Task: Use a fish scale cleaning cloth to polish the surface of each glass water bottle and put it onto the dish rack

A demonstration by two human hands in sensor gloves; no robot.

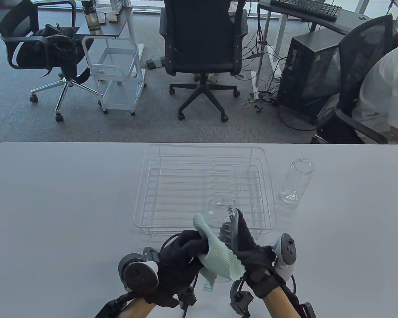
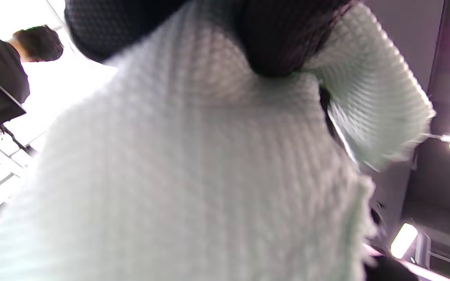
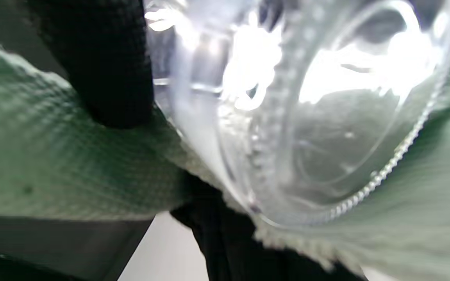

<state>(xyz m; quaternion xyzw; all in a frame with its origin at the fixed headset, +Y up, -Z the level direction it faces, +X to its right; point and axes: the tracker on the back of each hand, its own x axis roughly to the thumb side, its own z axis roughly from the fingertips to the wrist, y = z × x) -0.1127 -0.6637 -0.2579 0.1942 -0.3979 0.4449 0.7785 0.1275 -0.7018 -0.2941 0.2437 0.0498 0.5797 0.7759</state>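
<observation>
— Where is the clear bottle?
— Near the table's near edge, gripped by the right hand; the left hand clutches the pale-green cloth against it.
— Nearby?
— An empty rack just beyond; a second bottle stands right.

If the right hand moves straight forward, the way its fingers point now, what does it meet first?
Probably the dish rack: the right hand, holding the bottle, points up and away toward the rack's near rim. Height above the rim is unclear, so it might pass over.
</observation>
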